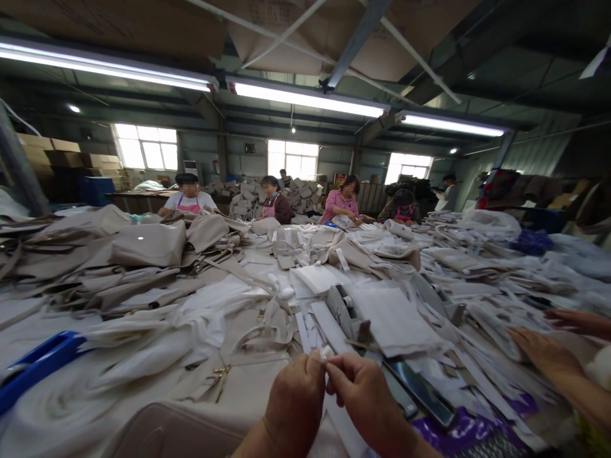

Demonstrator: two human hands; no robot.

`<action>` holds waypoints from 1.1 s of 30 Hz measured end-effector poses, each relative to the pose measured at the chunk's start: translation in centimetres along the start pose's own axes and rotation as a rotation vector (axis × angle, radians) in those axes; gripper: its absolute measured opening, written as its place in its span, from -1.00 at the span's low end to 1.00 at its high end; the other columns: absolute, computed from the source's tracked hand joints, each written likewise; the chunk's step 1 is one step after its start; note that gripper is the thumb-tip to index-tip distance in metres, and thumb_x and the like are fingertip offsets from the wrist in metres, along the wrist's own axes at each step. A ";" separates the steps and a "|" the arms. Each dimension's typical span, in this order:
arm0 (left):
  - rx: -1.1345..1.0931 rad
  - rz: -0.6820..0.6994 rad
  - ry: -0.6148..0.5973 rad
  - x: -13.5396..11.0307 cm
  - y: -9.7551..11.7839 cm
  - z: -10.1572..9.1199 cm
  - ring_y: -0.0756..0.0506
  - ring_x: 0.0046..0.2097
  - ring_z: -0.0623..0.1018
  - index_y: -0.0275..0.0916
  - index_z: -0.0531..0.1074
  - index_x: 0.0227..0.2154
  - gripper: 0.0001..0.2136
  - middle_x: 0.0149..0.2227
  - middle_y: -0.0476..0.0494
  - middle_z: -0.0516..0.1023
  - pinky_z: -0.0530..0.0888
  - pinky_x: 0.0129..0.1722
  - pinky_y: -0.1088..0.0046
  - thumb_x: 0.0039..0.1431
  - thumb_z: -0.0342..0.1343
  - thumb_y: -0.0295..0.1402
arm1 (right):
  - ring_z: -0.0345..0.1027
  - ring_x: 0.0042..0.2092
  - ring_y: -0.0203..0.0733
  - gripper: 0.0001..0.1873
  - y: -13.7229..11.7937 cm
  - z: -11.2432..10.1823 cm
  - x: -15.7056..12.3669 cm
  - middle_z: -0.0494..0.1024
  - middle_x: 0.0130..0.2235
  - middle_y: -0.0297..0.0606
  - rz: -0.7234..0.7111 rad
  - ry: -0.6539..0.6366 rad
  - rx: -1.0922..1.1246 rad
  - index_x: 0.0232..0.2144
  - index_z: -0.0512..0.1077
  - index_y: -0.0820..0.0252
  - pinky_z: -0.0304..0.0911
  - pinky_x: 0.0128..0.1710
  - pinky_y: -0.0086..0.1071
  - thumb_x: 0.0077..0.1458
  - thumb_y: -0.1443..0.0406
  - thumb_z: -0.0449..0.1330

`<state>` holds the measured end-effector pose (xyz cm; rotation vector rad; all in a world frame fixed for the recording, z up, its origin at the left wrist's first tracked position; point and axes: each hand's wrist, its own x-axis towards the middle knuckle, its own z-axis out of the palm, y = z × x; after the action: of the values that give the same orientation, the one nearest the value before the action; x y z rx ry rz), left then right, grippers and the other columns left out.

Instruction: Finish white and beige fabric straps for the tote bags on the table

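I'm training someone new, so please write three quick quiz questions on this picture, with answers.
1. What are the wearer's left hand and right hand handling together?
2. True or false: the blue object lies to the left of both those hands.
3. Fill in: the glossy plastic at lower right is ___ in colour.

Key:
1. A small white piece; exactly what it is cannot be told.
2. True.
3. Purple.
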<state>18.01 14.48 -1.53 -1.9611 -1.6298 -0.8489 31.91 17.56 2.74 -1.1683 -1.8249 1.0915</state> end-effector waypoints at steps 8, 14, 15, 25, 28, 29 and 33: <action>-0.286 -0.118 -0.041 0.4 -0.7 -0.7 -0.17 -0.43 0.58 -0.22 0.40 -0.25 -0.87 -0.42 -0.12 0.56 0.48 -0.43 0.34 0.28 -0.05 -0.47 | 0.45 -0.43 -0.15 -0.76 0.2 1.2 -0.3 0.53 -0.52 -0.34 -0.028 0.130 -0.010 -0.19 0.40 0.20 0.32 -0.39 -0.38 0.16 0.17 0.17; -0.540 -0.267 -0.144 0.9 -1.1 -1.5 -0.17 -0.29 0.56 -0.21 0.44 -0.31 -0.82 -0.35 -0.16 0.57 0.44 -0.26 0.31 0.32 -0.06 -0.36 | 0.48 -0.43 -0.14 -0.73 0.9 2.0 0.4 0.54 -0.52 -0.35 -0.021 0.145 0.089 -0.27 0.30 0.14 0.31 -0.40 -0.38 0.15 0.09 0.19; -0.591 -0.295 -0.175 1.0 -1.3 -1.8 -0.16 -0.28 0.55 -0.22 0.44 -0.34 -0.81 -0.35 -0.16 0.57 0.43 -0.24 0.32 0.33 -0.06 -0.34 | 0.49 -0.43 -0.13 -0.72 1.1 2.1 0.5 0.55 -0.52 -0.34 -0.017 0.146 0.109 -0.26 0.29 0.15 0.31 -0.39 -0.37 0.15 0.08 0.19; -1.078 -0.613 -0.324 2.4 -1.9 -3.8 0.00 -0.50 0.42 -0.28 0.48 -0.34 -0.67 -0.48 -0.07 0.48 0.36 -0.49 0.51 0.28 0.05 -0.08 | 0.45 -0.43 -0.16 -0.57 1.0 2.6 2.5 0.54 -0.51 -0.30 -0.047 0.056 0.196 -0.21 0.38 0.24 0.31 -0.40 -0.37 0.19 -0.03 0.15; -1.159 -0.663 -0.316 2.7 -1.9 -4.2 0.00 -0.54 0.39 -0.32 0.51 -0.28 -0.61 -0.53 -0.05 0.44 0.34 -0.55 0.52 0.25 0.07 -0.03 | 0.27 -0.55 -0.27 -0.52 1.0 2.7 3.0 0.39 -0.62 -0.38 -0.054 -0.026 0.203 -0.44 0.41 0.23 0.15 -0.54 -0.42 0.19 -0.07 0.11; -1.190 -0.676 -0.322 2.8 -2.0 -4.3 0.00 -0.54 0.38 -0.33 0.51 -0.27 -0.59 -0.55 -0.03 0.43 0.33 -0.56 0.52 0.24 0.08 -0.01 | 0.21 -0.58 -0.31 -0.50 1.1 2.7 3.2 0.34 -0.64 -0.40 -0.070 -0.047 0.224 -0.50 0.39 0.22 0.09 -0.57 -0.43 0.19 -0.07 0.12; -1.314 -0.700 -0.371 3.1 -2.4 -4.3 0.03 -0.56 0.36 -0.35 0.51 -0.37 -0.57 -0.57 -0.03 0.42 0.30 -0.57 0.54 0.21 0.09 0.01 | 0.16 -0.57 -0.34 -0.54 1.6 2.6 4.0 0.33 -0.63 -0.42 -0.189 -0.102 0.337 -0.57 0.36 0.22 0.05 -0.55 -0.45 0.18 0.00 0.18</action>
<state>15.23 14.16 3.60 -2.3465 -2.3246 -2.4134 28.81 20.92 0.68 -0.7410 -1.7026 1.3049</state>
